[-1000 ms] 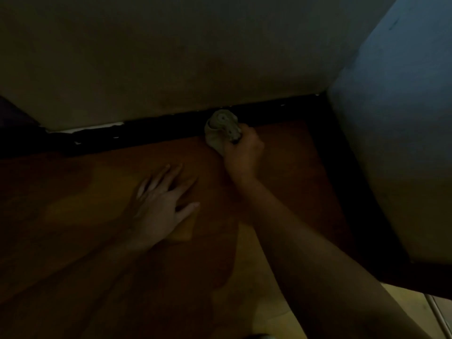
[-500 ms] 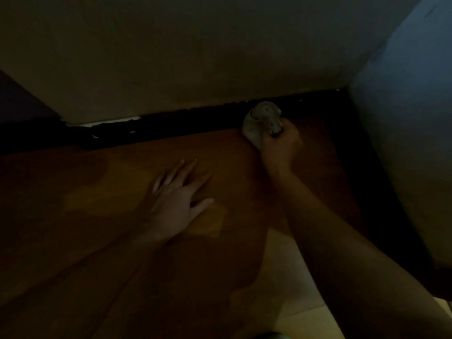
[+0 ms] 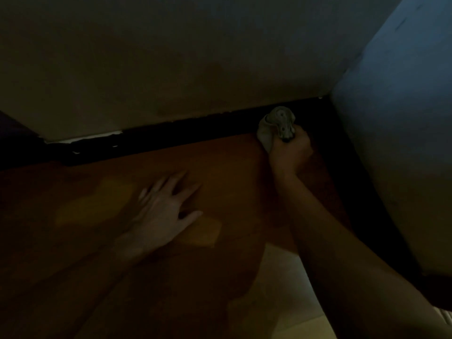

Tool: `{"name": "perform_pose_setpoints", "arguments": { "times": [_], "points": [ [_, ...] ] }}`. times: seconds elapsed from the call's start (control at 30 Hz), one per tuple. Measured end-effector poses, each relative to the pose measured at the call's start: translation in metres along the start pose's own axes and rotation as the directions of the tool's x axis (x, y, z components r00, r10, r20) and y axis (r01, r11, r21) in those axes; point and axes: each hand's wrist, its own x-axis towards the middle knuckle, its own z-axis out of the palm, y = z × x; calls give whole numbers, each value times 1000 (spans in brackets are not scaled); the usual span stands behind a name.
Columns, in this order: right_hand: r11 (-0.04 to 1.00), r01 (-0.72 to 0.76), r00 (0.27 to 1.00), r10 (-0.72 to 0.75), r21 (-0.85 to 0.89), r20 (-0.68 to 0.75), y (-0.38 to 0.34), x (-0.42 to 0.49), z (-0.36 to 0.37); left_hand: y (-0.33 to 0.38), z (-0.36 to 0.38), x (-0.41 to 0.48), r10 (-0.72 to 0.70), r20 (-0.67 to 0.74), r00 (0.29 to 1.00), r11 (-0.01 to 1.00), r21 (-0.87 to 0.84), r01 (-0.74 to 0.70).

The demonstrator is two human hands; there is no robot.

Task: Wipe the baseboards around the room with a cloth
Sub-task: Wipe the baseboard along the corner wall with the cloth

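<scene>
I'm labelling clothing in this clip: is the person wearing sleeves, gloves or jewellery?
No sleeves or gloves in view. The left hand and right hand carry no visible watch or ring, though dim light could hide small ones.

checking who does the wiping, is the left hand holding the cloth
No, the left hand lies flat on the floor with fingers spread, while the right hand grips the cloth.

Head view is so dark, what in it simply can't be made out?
Baseboard: head view, shadow hides any dust or wiped streaks.
Cloth: head view, lower part buried in the grip of the right hand.
Left hand: head view, palm hidden against the floor, fingers blurred.
Baseboard's left end: head view, cut off by the frame edge.
</scene>
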Motion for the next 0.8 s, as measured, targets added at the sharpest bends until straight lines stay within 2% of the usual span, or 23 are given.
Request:
{"name": "perform_pose_setpoints", "arguments": {
  "times": [0.2, 0.3, 0.4, 0.5, 0.57, 0.7, 0.8],
  "points": [
    [993, 105, 991, -109, 49, 77, 3, -11, 9, 16, -8, 13, 100, 47, 994, 994, 38, -102],
    [993, 119, 992, -119, -3, 34, 10, -2, 5, 26, -9, 17, 181, 50, 982, 983, 16, -181],
    [1000, -24, 990, 23, -8, -142, 13, 15, -3, 28, -5, 21, 184, 40, 982, 983, -15, -183],
    [983, -179, 933, 186, 51, -307, 10, 29, -6, 23, -1, 22, 217, 25, 976, 976, -28, -216],
    [968, -225, 915, 250, 114, -318, 5, 32, -4, 19, -3, 27, 250, 20, 968, 968, -18, -250],
    [969, -197, 949, 227, 149, -220, 4, 21, -4, 17, -6, 40, 253, 85, 964, 966, 24, -256],
    [936, -261, 923, 313, 236, -223, 4, 32, -12, 19, -11, 43, 264, 148, 953, 961, 41, -272]
  ]
}}
